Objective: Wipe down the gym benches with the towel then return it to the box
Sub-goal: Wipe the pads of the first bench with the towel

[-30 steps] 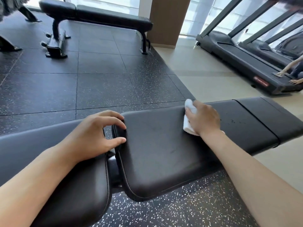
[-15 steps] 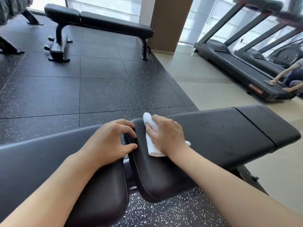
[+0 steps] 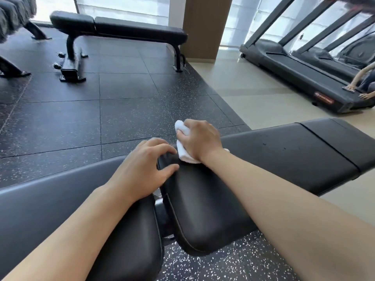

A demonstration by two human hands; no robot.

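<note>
Right hand [image 3: 199, 141] closed over a crumpled white cloth towel [image 3: 183, 153], pressing it onto the far corner of the black padded vinyl gym bench [image 3: 274, 157], beside the gap between seat and back pads. Left hand [image 3: 142, 171] rests on the pad edge, fingers curled into that gap but clamped on nothing. The towel appears soft, light and compliant; a bunched palm grip should suit it, while the smooth vinyl likely offers little drag. No box is visible.
</note>
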